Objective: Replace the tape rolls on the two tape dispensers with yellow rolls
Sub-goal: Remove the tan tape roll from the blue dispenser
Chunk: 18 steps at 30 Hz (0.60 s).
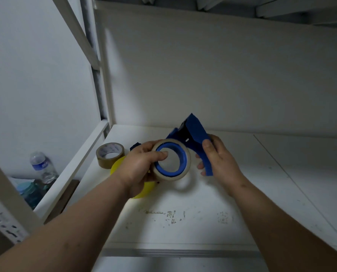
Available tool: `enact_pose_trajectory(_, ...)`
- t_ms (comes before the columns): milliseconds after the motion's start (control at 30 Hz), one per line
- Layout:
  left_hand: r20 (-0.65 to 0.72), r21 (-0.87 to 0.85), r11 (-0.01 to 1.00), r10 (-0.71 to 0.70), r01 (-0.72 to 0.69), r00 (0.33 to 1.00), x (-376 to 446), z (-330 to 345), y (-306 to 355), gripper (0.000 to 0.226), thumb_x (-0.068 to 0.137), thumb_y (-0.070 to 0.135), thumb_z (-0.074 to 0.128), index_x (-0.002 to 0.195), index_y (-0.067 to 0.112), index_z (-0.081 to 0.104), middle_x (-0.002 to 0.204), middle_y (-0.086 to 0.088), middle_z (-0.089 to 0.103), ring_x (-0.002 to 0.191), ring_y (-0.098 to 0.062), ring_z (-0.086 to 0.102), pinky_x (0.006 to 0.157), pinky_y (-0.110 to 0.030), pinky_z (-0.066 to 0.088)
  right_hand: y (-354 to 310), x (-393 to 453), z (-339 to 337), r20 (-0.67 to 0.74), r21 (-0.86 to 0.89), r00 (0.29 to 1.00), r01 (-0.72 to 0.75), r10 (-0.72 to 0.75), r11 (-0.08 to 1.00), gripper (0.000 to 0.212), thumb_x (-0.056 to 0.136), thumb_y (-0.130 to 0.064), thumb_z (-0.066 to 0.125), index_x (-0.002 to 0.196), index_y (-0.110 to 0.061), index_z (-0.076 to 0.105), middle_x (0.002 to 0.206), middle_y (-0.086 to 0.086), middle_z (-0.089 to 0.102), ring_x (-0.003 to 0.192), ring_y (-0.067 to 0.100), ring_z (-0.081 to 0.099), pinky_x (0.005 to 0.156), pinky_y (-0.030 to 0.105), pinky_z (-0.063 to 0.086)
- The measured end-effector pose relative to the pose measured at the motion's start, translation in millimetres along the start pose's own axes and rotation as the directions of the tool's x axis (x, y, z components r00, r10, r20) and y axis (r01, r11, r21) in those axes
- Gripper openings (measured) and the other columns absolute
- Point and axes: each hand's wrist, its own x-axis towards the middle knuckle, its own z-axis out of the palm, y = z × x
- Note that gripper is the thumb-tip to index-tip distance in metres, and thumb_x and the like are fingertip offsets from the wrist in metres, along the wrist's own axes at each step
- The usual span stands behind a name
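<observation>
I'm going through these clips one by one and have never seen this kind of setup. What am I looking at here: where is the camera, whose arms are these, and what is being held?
There is no machine here. A person wears a wide-angle camera on the head, so this single picture looks forward and down along their own bare arms at a white shelf.

The right hand grips the handle of a blue tape dispenser, held up off the shelf. The left hand holds the pale tape roll mounted on the dispenser's blue wheel, thumb pressed into the middle. It looks like the roll is being pulled off, though one picture cannot confirm that.

On the shelf, behind the left hand, stands a brown tape roll. A yellow roll, mostly hidden by the wrist, lies beside it. A dark blue piece peeks out behind the hand, too hidden to identify. Down to the left, off the shelf, stands a water bottle.
</observation>
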Motion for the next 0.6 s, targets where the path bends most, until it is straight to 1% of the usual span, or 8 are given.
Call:
enact_pose_trajectory(100,0.005,-0.065,0.996,-0.058,0.058,0.998,-3,-11,4,0.022,0.092,0.020,0.063,0.077,0.022,0.079,0.053,0.001,0.051,0.045,-0.013,0.049,0.047,-0.025,0.050,2,3,-18,0.095,-0.070,0.995,-0.028,0.035,0.997,0.033,0.096,-0.045,0.041,0.125,-0.035,0.050,0.111,-0.006,0.066,0.082,0.015,0.070,0.075,0.031,0.054)
enact_pose_trajectory(167,-0.006,-0.119,0.983,-0.138,0.136,0.990,-5,-12,2,0.025,0.089,0.034,0.066,0.070,0.021,0.077,0.055,0.001,0.048,0.046,-0.013,0.049,0.048,-0.025,0.049,4,2,-19,0.130,-0.077,0.991,-0.030,0.040,0.997,0.034,0.097,-0.042,0.042,0.129,-0.034,0.049,0.116,-0.010,0.064,0.088,0.013,0.070,0.077,0.027,0.054)
enact_pose_trajectory(267,0.023,-0.136,0.935,-0.328,0.328,0.944,-7,-13,-1,0.036,0.075,0.054,0.070,0.062,0.020,0.072,0.053,0.001,0.053,0.044,-0.015,0.053,0.050,-0.028,0.052,12,2,-20,0.117,-0.079,0.993,-0.017,0.026,0.997,0.034,0.098,-0.035,0.044,0.131,-0.030,0.049,0.120,-0.007,0.062,0.102,0.013,0.063,0.082,0.019,0.049)
enact_pose_trajectory(333,0.060,-0.191,0.892,-0.407,0.411,0.911,-9,-15,-4,0.037,0.075,0.051,0.071,0.063,0.015,0.073,0.051,-0.003,0.059,0.040,-0.018,0.058,0.043,-0.026,0.051,18,2,-20,0.111,-0.159,0.993,-0.011,0.029,0.987,0.028,0.097,-0.032,0.047,0.124,-0.032,0.056,0.117,-0.009,0.063,0.106,0.011,0.060,0.088,0.022,0.046)
enact_pose_trajectory(400,0.083,-0.247,0.870,-0.419,0.426,0.904,-10,-18,-9,0.035,0.079,0.043,0.070,0.064,0.011,0.074,0.052,-0.005,0.063,0.040,-0.018,0.060,0.042,-0.025,0.053,22,3,-18,0.092,-0.278,0.995,-0.001,0.028,0.961,0.023,0.096,-0.031,0.048,0.116,-0.032,0.061,0.110,-0.010,0.066,0.102,0.010,0.060,0.082,0.020,0.045)
enact_pose_trajectory(467,0.090,-0.298,0.862,-0.403,0.410,0.911,-11,-18,-15,0.033,0.082,0.036,0.068,0.065,0.009,0.078,0.057,-0.007,0.067,0.044,-0.019,0.063,0.047,-0.029,0.057,25,6,-15,0.011,-0.489,1.000,0.024,-0.022,0.872,0.029,0.094,-0.032,0.051,0.120,-0.024,0.060,0.116,-0.002,0.062,0.107,0.017,0.056,0.085,0.026,0.045)
enact_pose_trajectory(533,0.073,-0.335,0.859,-0.386,0.387,0.920,-10,-15,-20,0.036,0.089,0.031,0.064,0.067,0.008,0.080,0.064,-0.010,0.070,0.051,-0.022,0.067,0.052,-0.036,0.060,28,7,-12,-0.099,-0.682,0.988,0.022,-0.122,0.731,0.036,0.091,-0.034,0.055,0.122,-0.016,0.058,0.118,0.009,0.057,0.108,0.026,0.052,0.089,0.037,0.045)
enact_pose_trajectory(600,0.032,-0.373,0.863,-0.355,0.340,0.934,-8,-10,-25,0.040,0.094,0.027,0.059,0.066,0.008,0.080,0.069,-0.011,0.071,0.054,-0.024,0.068,0.051,-0.037,0.059,25,4,-5,-0.180,-0.699,0.970,-0.010,-0.163,0.715,0.033,0.090,-0.033,0.057,0.117,-0.015,0.056,0.106,0.008,0.058,0.094,0.026,0.056,0.078,0.037,0.048)
